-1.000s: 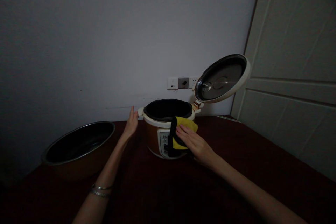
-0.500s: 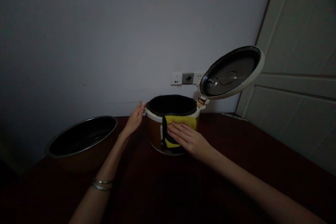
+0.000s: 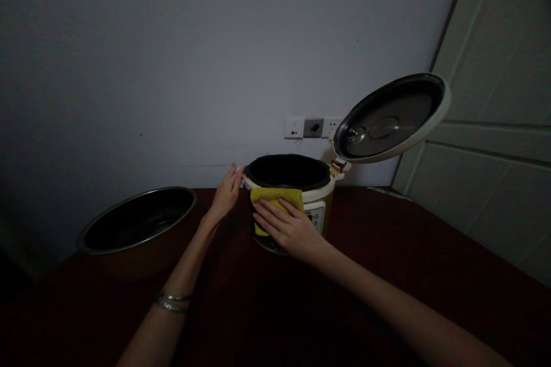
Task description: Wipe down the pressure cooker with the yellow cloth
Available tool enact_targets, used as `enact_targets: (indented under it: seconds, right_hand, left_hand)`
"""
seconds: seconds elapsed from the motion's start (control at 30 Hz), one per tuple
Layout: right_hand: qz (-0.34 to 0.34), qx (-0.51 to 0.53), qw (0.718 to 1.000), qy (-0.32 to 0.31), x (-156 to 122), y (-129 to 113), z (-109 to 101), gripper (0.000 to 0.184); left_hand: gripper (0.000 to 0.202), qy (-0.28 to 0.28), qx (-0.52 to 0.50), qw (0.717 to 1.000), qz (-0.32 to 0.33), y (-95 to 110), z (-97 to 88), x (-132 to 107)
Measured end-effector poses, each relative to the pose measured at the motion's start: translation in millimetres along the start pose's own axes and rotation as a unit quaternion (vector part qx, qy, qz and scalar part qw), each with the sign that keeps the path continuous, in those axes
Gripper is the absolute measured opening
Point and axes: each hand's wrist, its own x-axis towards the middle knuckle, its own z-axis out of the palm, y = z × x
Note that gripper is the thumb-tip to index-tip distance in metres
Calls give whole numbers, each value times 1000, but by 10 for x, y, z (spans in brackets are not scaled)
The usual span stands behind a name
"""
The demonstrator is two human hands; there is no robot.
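A rice cooker (image 3: 321, 209) stands on the dark table (image 3: 387, 275) near the wall, its hinged lid (image 3: 390, 120) open and tilted up to the right. My right hand (image 3: 286, 229) lies flat with fingers together, pressing a yellow cloth (image 3: 275, 198) against the cooker's front left side. My left hand (image 3: 228, 195) rests with fingers stretched out against the cooker's left rim. A bracelet sits on my left wrist.
A wide dark metal bowl (image 3: 138, 229) sits on the table to the left. Wall sockets (image 3: 312, 127) are behind the cooker. A white door (image 3: 495, 126) stands at the right.
My right hand has slid the yellow cloth leftward across the cooker's front, uncovering the control panel on the right. The left hand stays on the rim.
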Motion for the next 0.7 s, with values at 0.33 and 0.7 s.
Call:
enact_targets:
  seconds: [0.33,0.7]
  right_hand:
    - [19,36,998,-37,-774,88,-43,57]
    - [19,4,1000,-13,-609,-72,202,52]
  left_hand:
    - [54,7,10,1000,8,-22,6,10]
    - [52,20,13,1000,2,34,7,-20]
